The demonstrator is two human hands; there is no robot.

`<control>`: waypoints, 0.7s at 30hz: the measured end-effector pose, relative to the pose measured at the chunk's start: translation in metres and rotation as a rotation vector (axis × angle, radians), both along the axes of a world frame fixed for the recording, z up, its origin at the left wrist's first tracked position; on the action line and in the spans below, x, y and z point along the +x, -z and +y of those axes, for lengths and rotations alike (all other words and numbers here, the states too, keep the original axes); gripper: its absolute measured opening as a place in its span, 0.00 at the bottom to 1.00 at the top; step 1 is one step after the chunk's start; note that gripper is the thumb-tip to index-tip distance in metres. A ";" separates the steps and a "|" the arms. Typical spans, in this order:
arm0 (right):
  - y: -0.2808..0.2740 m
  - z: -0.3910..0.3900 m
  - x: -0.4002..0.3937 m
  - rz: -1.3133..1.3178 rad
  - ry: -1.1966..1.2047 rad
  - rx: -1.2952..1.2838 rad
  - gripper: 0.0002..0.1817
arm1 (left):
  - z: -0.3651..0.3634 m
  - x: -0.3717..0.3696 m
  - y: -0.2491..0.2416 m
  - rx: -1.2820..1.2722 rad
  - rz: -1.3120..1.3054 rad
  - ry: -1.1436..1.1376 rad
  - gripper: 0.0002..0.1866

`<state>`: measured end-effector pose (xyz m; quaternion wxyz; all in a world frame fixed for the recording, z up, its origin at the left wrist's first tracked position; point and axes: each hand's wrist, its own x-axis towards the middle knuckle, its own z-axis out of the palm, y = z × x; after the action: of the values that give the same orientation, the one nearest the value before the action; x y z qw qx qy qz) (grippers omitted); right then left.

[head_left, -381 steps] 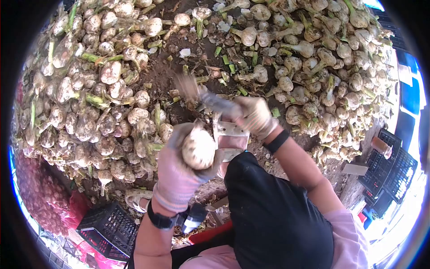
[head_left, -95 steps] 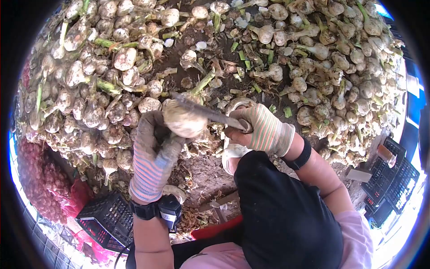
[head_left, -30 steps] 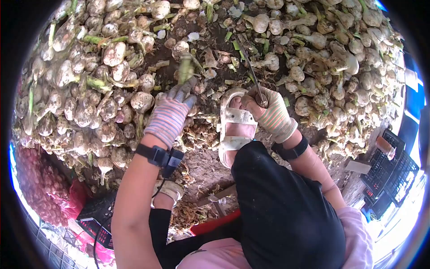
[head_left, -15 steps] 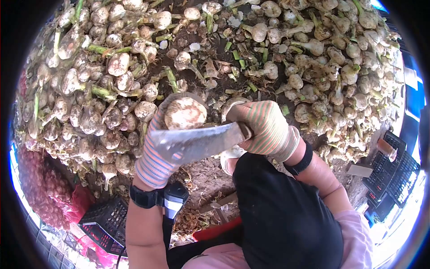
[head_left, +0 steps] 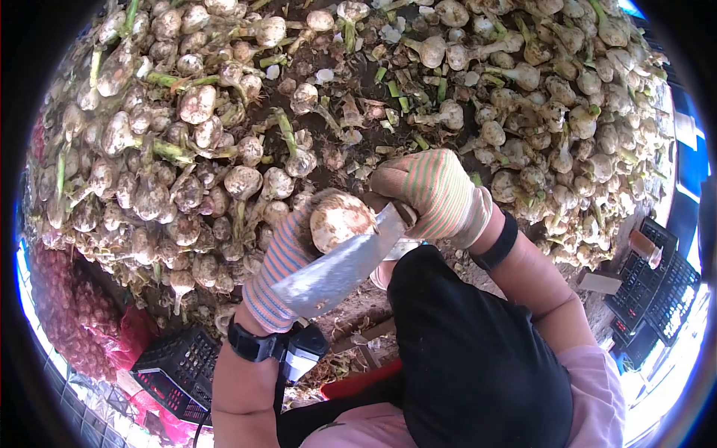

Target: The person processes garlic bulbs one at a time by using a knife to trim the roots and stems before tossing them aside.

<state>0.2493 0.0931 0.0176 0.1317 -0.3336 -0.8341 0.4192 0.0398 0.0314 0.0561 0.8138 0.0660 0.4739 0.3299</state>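
Note:
My left hand (head_left: 282,276), in a striped knit glove, is closed around a large garlic bulb (head_left: 341,222) whose pale face points up. My right hand (head_left: 433,196), also gloved, grips the handle of a broad-bladed knife (head_left: 340,275). The blade slants down to the left, across the near side of the bulb and in front of my left palm. It lies close to the bulb; whether they touch I cannot tell.
Heaps of garlic bulbs with stems (head_left: 198,104) spread across the left, back and right (head_left: 582,119). Cut green stem pieces (head_left: 393,89) lie between them. Black crates stand at lower left (head_left: 175,373) and right (head_left: 648,261). Red net sacks (head_left: 71,321) are at far left.
My left hand and the bulb have moved right and toward me. The blade has tilted more steeply, its tip lower. My right hand has risen slightly.

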 end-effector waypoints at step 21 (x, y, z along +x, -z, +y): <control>0.016 -0.038 -0.007 0.483 0.463 -0.695 0.06 | 0.020 0.038 -0.007 0.129 -0.580 -0.696 0.20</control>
<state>0.2419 0.0554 0.0013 0.2921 -0.4281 -0.4939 0.6982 0.0779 0.0511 0.0627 0.7476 -0.1416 0.1992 0.6175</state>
